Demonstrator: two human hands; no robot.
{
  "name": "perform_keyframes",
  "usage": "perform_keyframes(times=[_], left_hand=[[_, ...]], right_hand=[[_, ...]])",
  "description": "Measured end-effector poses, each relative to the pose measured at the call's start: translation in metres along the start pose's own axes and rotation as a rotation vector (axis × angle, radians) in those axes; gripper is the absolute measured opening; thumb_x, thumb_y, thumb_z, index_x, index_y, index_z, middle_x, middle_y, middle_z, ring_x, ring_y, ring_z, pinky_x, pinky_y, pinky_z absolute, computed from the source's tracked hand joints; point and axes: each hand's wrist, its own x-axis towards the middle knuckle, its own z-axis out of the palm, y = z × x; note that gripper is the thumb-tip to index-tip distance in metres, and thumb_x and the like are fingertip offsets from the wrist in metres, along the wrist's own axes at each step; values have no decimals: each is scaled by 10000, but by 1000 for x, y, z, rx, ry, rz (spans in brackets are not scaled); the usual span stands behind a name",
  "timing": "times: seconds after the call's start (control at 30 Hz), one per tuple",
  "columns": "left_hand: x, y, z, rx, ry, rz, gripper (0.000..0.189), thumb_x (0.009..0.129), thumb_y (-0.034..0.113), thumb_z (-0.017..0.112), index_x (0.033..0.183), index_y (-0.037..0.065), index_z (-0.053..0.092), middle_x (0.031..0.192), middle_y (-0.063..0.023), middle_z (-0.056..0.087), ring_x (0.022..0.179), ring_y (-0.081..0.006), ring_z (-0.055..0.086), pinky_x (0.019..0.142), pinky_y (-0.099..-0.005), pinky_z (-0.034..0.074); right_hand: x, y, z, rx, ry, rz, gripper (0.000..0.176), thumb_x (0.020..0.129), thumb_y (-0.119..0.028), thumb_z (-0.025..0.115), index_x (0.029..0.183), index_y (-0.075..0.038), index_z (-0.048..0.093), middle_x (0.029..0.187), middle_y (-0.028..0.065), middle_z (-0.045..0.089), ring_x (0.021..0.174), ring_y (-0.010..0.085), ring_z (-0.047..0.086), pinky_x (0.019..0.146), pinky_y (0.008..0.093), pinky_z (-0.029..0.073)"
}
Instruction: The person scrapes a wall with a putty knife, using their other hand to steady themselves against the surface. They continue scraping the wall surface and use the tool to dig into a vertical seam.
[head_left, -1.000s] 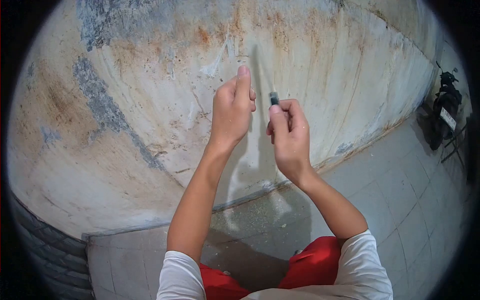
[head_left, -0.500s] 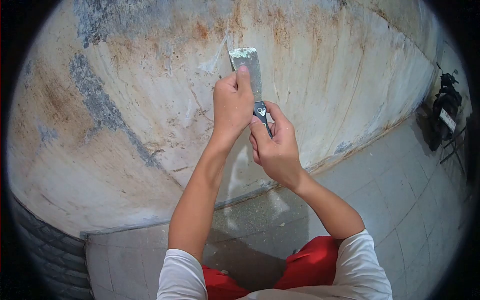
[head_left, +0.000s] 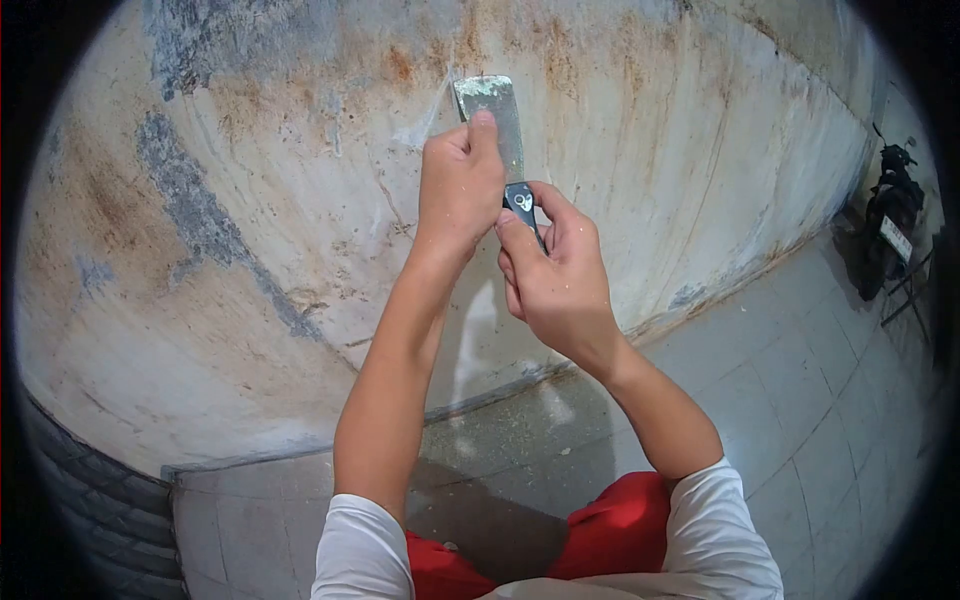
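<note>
A paint scraper (head_left: 506, 135) with a wide metal blade and a black handle points up in front of the stained wall (head_left: 640, 180). Pale flakes coat the end of its blade. My left hand (head_left: 460, 190) is closed around the blade, its thumb pressed flat on the metal face. Lower down, my right hand (head_left: 562, 275) grips the black handle between thumb and fingers. Small pale specks dot both hands. The blade's top edge overlaps the wall close to a white scratched patch (head_left: 420, 130).
Grey bare patches (head_left: 190, 190) and rust stains mark the wall. Below it runs a tiled floor (head_left: 720, 400) with a shadow on it. A parked motorbike (head_left: 893, 215) stands at the far right. Dark ridged slats (head_left: 95, 510) lie at lower left.
Both hands have moved slightly upward along the wall, carrying the scraper with them. The grip of each hand looks the same.
</note>
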Motion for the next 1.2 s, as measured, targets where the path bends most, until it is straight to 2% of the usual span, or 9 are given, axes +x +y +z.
perform_keyframes(times=[0.23,0.33,0.43,0.57,0.63,0.73,0.87,1.07,1.2], left_hand=[[10,16,0,-38,4,-51,543,1104,389,509,670,63,513,583,41,451,546,-73,382,513,-327,340],[-6,29,-8,-30,-84,-171,577,1096,467,501,693,55,537,595,18,489,536,-82,431,520,-309,366],[-22,17,-16,51,-145,-127,594,1071,598,462,792,87,577,645,-5,548,491,-74,444,431,-247,314],[-28,11,-16,-32,-171,-129,650,1063,646,423,778,81,573,639,-8,546,489,-74,440,432,-248,317],[-27,10,-13,-30,-142,-78,636,1089,554,461,728,39,559,613,-13,529,575,-113,500,567,-327,417],[-24,1,-6,12,-94,-21,607,1096,508,482,718,37,541,611,-6,502,584,-103,460,565,-331,397],[-18,-14,-7,162,-15,16,565,1106,444,495,706,45,515,618,12,470,606,-92,409,558,-335,362],[-13,-27,-7,17,-23,33,539,1116,381,492,687,56,469,614,42,423,606,-88,361,534,-353,322],[-14,-25,-5,76,-6,52,542,1114,357,496,673,45,458,586,26,409,589,-89,350,524,-363,319]], right_hand=[[6,-12,5,-76,75,38,347,1056,-150,560,1318,78,551,700,19,591,575,48,485,503,278,379],[3,-6,-5,-74,122,13,295,1079,-187,547,1266,39,577,707,21,591,607,66,496,534,287,393],[-4,3,-25,-198,208,-103,240,1104,-230,530,1030,-2,547,705,12,536,656,97,497,595,303,428],[-7,14,-21,-226,305,-203,238,1084,-222,566,990,-9,516,741,33,543,695,105,506,631,314,450],[-9,15,-22,-371,203,-222,230,1051,-198,613,1007,-14,483,785,65,576,725,111,524,650,322,461],[-11,31,-16,-232,134,-108,255,1023,-171,647,1038,-17,445,789,80,587,727,114,528,646,321,456],[-17,24,-6,-43,9,84,249,1067,-179,580,1160,-5,428,783,56,582,612,79,495,523,282,409],[-24,19,6,214,-8,127,386,1124,-234,464,1397,34,407,739,4,543,518,40,439,439,248,356],[-21,24,9,250,22,108,392,1122,-220,476,1410,43,437,692,-16,515,501,39,415,437,238,345]])
